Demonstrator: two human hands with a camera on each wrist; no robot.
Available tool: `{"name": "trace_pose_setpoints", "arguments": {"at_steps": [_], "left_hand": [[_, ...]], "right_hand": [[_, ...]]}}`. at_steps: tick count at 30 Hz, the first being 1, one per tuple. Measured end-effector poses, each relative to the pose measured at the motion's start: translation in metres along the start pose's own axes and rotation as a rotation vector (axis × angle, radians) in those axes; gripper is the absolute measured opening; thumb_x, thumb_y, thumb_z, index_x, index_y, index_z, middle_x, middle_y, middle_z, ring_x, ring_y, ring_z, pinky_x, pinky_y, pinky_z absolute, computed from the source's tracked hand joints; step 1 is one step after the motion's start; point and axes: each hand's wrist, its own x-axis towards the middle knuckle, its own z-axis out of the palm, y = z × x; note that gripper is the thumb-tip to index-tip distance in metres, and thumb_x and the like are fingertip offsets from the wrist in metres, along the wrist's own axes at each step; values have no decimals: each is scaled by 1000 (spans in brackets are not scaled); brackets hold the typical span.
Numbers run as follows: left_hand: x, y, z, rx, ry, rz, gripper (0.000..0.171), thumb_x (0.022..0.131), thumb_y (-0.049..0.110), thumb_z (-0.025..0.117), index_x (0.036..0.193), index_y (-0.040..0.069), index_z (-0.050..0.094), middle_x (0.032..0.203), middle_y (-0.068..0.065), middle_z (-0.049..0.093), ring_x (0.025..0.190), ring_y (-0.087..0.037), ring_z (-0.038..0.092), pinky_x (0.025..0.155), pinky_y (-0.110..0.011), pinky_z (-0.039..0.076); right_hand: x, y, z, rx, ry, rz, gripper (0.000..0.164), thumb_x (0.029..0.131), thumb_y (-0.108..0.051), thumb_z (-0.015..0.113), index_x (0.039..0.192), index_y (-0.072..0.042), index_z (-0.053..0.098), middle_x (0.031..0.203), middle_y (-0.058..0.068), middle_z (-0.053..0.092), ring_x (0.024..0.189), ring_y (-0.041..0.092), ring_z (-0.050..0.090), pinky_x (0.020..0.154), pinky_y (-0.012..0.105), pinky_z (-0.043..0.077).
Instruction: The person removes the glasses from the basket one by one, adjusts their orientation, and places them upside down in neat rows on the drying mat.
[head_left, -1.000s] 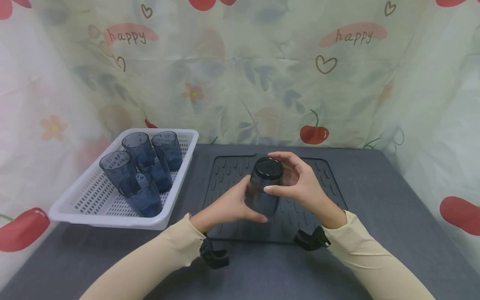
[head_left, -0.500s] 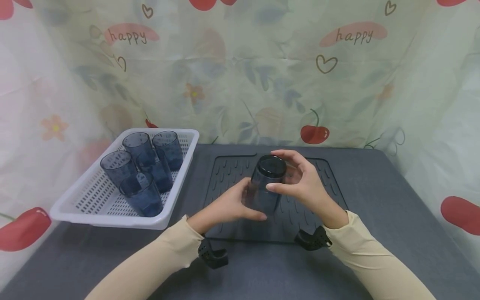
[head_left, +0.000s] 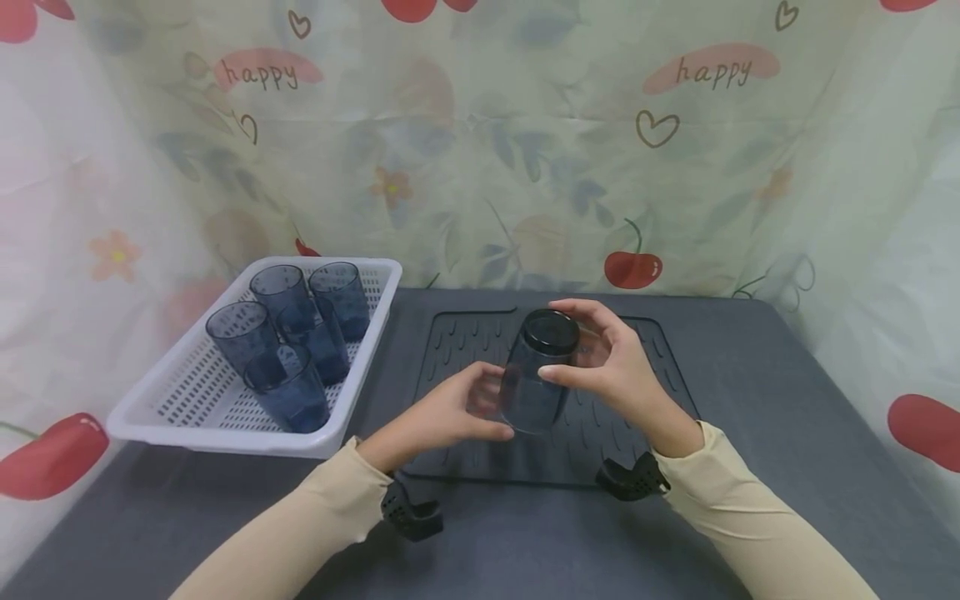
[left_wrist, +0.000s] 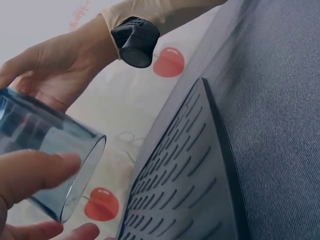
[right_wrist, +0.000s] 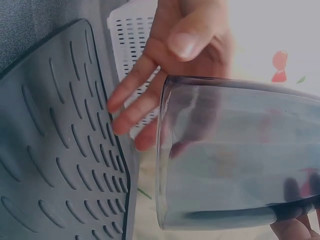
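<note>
A blue-grey drinking glass (head_left: pixel 534 400) is held upside down above a black ridged drying mat (head_left: pixel 457 340), base up and slightly tilted. My right hand (head_left: pixel 618 371) grips it near the base, thumb in front and fingers behind. My left hand (head_left: pixel 450 408) is at the glass's left side with thumb and fingers spread, close to the rim. The right wrist view shows the glass's open mouth (right_wrist: pixel 161 155) facing the mat, with the left hand's fingers (right_wrist: pixel 132 112) straight beside it. In the left wrist view the left thumb (left_wrist: pixel 40 172) overlaps the glass wall.
A white perforated plastic basket (head_left: pixel 217 446) stands at the left with several matching glasses (head_left: pixel 288 396) upright or leaning in it. A dark grey cloth (head_left: pixel 757 383) covers the table. A printed curtain (head_left: pixel 480 183) hangs behind and at both sides.
The left hand has loosened from the glass and drawn left, its fingers spreading. The right hand has shifted slightly right with the glass.
</note>
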Motion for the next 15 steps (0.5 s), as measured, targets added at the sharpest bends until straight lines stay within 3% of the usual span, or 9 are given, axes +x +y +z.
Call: {"name": "trace_pose_setpoints", "arguments": {"at_steps": [4, 11, 15], "left_hand": [[-3, -4, -3, 43, -42, -4, 62, 83, 18, 77, 137, 10, 47, 123, -10, 61, 111, -26, 62, 93, -41, 52], [-9, -10, -6, 98, -204, -32, 53, 86, 17, 73, 132, 5, 51, 121, -14, 62, 109, -27, 63, 89, -38, 53], [-12, -11, -8, 111, -253, -35, 51, 88, 20, 71, 132, 5, 51, 120, -12, 62, 109, -24, 63, 89, -36, 53]], "right_hand": [[0, 0, -2, -3, 4, 1, 68, 74, 9, 77, 135, -1, 47, 123, 0, 57, 104, 13, 64, 82, 26, 57], [-2, -1, -4, -25, 17, 6, 67, 75, 8, 76, 135, -1, 47, 123, 2, 56, 103, 13, 64, 81, 25, 56], [-4, 0, -8, -51, 37, 24, 67, 75, 6, 77, 135, -1, 47, 124, 1, 55, 104, 12, 64, 81, 24, 56]]}}
